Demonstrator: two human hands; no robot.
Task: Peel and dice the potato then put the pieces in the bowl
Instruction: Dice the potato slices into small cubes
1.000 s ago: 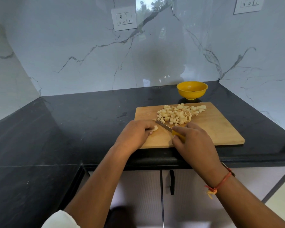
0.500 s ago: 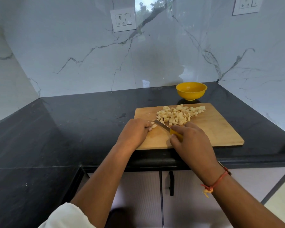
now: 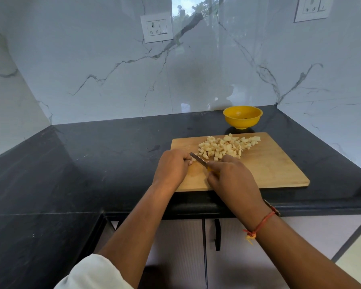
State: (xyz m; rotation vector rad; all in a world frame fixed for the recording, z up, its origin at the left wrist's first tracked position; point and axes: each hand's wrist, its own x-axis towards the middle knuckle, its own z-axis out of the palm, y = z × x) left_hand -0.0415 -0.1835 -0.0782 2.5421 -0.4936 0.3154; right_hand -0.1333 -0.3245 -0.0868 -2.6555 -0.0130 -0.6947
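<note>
Surroundings: yellow bowl (image 3: 242,122) on black counter (image 3: 92,163), just behind wooden board (image 3: 269,167).
Potato: diced pile (image 3: 227,147) on the board's far half, outside the bowl.
My left hand (image 3: 172,167): fingers curled down at the blade tip; contents hidden, cannot tell.
My right hand (image 3: 233,180): fingers wrapped round knife (image 3: 198,159) handle, blade near the pile.

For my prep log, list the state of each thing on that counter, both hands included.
Bowl: upright, no potato seen inside.
Cutting board: flat on the counter.
Diced potato: heaped on the board.
Knife: blade low over the board, gripped by the right hand.
Left hand: fingers curled on a potato bit, mostly hidden.
Cabinet doors: closed.
</note>
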